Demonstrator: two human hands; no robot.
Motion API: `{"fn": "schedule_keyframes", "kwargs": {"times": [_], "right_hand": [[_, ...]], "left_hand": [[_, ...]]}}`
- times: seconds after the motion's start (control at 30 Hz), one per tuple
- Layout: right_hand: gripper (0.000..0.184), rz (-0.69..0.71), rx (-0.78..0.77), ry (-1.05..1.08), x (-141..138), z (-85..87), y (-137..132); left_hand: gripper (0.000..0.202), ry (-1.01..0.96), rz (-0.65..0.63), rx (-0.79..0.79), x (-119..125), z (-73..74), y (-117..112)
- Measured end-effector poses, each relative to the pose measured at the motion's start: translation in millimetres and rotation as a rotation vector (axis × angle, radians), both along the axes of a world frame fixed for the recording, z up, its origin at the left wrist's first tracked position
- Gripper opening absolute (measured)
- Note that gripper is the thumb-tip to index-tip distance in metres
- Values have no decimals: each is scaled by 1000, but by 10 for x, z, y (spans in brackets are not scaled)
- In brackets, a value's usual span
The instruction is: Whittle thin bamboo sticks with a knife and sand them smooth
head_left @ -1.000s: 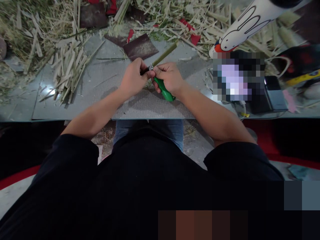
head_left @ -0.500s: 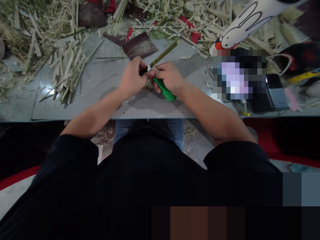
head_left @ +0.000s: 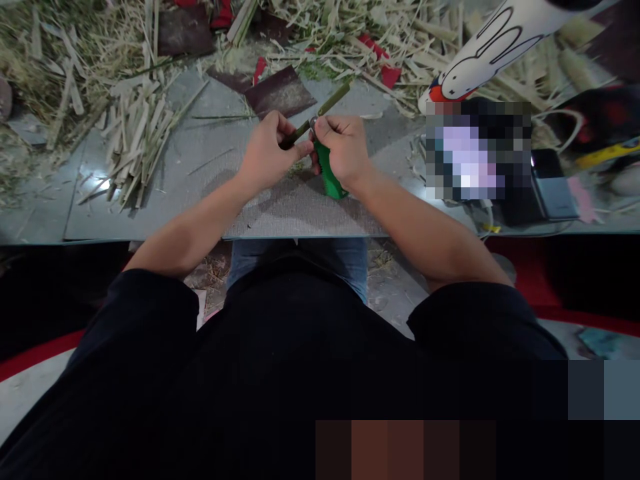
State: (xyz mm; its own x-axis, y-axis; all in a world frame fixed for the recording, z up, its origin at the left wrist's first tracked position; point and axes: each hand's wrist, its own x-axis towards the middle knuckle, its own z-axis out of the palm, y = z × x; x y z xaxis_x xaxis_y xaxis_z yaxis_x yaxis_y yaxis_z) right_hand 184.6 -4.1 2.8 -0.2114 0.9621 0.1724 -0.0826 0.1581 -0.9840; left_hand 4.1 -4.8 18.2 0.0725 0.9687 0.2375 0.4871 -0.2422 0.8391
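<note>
A thin olive-green strip, like bamboo [head_left: 334, 99], slants up and to the right above the table. My left hand [head_left: 270, 152] is closed on its lower end, thumb and fingers pinching it. My right hand [head_left: 346, 148] is wrapped round a knife with a green handle [head_left: 330, 175]. The knife's metal front end lies across the strip, between my two hands; its blade is mostly hidden by my fingers. Just beyond my hands lies a dark brown sheet [head_left: 281, 92], flat on the grey tabletop [head_left: 200, 207].
To the left is a pile of split pale strips [head_left: 137, 143]. Shavings [head_left: 320, 33] cover the back. At the right are a white tumbler with a rabbit drawing [head_left: 480, 57], a blurred-out screen, a dark phone [head_left: 554, 183] and a yellow tool [head_left: 607, 152].
My right hand has shifted slightly up and right along the strip, its thumb now over the knife's front. The green handle stands steeper. My left hand stays almost in place.
</note>
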Motion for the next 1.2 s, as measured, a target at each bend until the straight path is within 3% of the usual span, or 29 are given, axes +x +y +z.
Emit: {"fn": "schedule_keyframes", "kwargs": {"times": [0.17, 0.37, 0.5, 0.8, 0.93, 1.2], "right_hand": [[47, 50, -52, -40, 11, 34, -30], [61, 259, -204, -86, 30, 92, -100], [67, 336, -140, -82, 39, 104, -103], [64, 235, -97, -82, 27, 81, -132], [67, 174, -49, -25, -12, 102, -163], [64, 343, -162, -118, 64, 103, -118]], "left_hand": [[47, -71, -44, -57, -9, -24, 37], [52, -238, -129, -123, -41, -59, 48], [61, -288, -161, -148, -16, -45, 16], [62, -193, -13, -107, 15, -21, -11], [71, -184, -32, -72, -13, -25, 3], [61, -248, -120, -79, -29, -102, 37]]}}
